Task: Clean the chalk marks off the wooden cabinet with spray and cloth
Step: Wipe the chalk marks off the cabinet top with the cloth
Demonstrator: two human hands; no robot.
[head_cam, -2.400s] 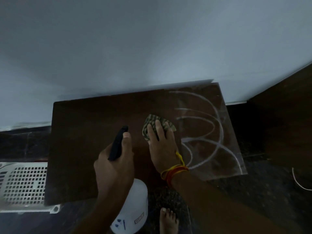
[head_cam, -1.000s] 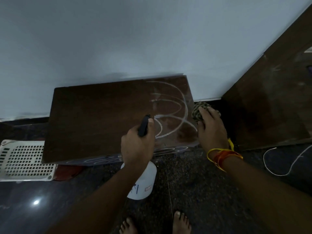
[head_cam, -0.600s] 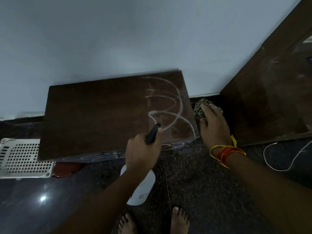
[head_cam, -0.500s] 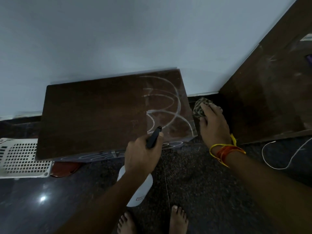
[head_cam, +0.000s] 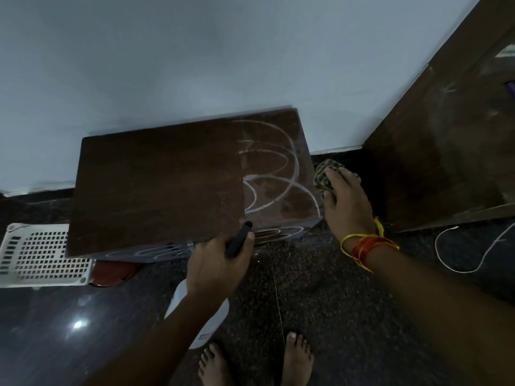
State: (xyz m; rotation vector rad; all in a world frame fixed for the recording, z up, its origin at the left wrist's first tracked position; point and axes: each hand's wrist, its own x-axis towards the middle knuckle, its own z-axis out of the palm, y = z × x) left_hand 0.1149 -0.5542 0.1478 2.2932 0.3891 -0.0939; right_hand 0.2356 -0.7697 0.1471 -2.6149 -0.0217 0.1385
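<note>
Two hands at cabinet [head_cam: 156,188] edges: spray bottle [head_cam: 199,316] front, cloth [head_cam: 323,176] right.

Pale wall [head_cam: 195,51]; dark speckled floor [head_cam: 320,302]; white perforated basket [head_cam: 41,254] left; white cord [head_cam: 459,254] right.

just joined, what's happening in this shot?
A person is cleaning chalk marks off the top of a low wooden cabinet. The left hand grips a white spray bottle, with its dark nozzle aimed at the chalk. The right hand holds a patterned cloth just off the cabinet's right edge, not on the top. The white curves on the right part of the top are not yet wiped; the left part looks clean.
</note>
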